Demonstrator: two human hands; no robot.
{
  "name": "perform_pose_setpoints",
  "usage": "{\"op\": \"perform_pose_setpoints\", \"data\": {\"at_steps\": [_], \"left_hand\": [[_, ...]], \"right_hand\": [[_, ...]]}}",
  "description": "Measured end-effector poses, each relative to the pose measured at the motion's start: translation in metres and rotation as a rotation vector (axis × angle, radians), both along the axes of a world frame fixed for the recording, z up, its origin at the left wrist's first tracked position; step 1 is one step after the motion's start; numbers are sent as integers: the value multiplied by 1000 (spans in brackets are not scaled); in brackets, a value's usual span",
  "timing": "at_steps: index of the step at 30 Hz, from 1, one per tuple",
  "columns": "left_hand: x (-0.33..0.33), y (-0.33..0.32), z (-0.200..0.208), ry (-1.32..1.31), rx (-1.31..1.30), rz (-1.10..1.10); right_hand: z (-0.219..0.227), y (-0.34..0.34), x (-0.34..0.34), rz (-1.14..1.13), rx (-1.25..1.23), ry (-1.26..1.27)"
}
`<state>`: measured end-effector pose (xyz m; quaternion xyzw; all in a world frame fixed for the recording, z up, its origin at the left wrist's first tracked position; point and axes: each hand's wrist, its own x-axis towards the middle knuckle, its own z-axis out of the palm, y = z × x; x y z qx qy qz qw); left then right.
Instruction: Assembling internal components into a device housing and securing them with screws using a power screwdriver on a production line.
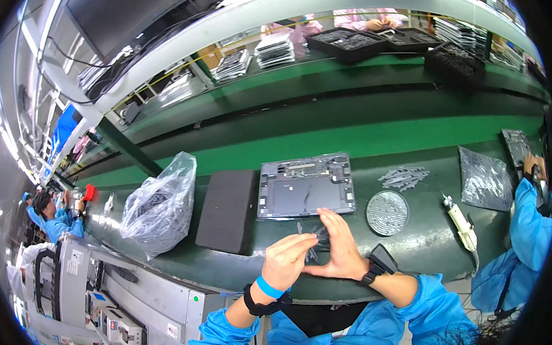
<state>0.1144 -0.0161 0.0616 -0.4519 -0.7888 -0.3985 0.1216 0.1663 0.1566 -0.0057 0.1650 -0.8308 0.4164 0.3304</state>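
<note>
Close to the front edge of the green bench, my left hand (287, 259) has its fingers drawn together in a pinch; whatever lies between the fingertips is too small to make out. My right hand (341, 247) faces it, thumb and fingers spread apart. Between and beneath the hands lie a few thin dark strips (311, 253), partly covered by the fingers. Just beyond them rests an opened laptop base (305, 186), its circuit board and battery area exposed, with a dark cable across it. Both wrists wear black bands, and the left one also a blue band.
Left of the laptop are a dark foam block (228, 209) and a clear plastic bag (159, 210). To the right lie a pile of strips (404, 177), a round dish (387, 213), a silvery bag (485, 177) and an electric screwdriver (459, 222). A co-worker's hand (533, 166) works far right.
</note>
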Motion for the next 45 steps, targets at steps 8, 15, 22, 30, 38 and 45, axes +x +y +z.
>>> {"op": "perform_pose_setpoints", "data": {"at_steps": [8,15,22,30,38,45], "left_hand": [[12,19,-16,-80,15,-11],[11,1,-21,-193,66,76],[7,15,-60,-669,448,117],[12,20,-90,-895,665,20],[-10,45,-126,-1183,742,-34],[-20,48,-134,-1260,788,-59]], "right_hand": [[-15,8,-3,54,-173,-250],[-24,2,-4,85,-109,-387],[-31,18,-9,78,-467,-500],[-35,-7,-22,167,-434,-312],[-41,-10,-16,256,-568,-367],[-47,-16,-23,410,-729,-385]]}}
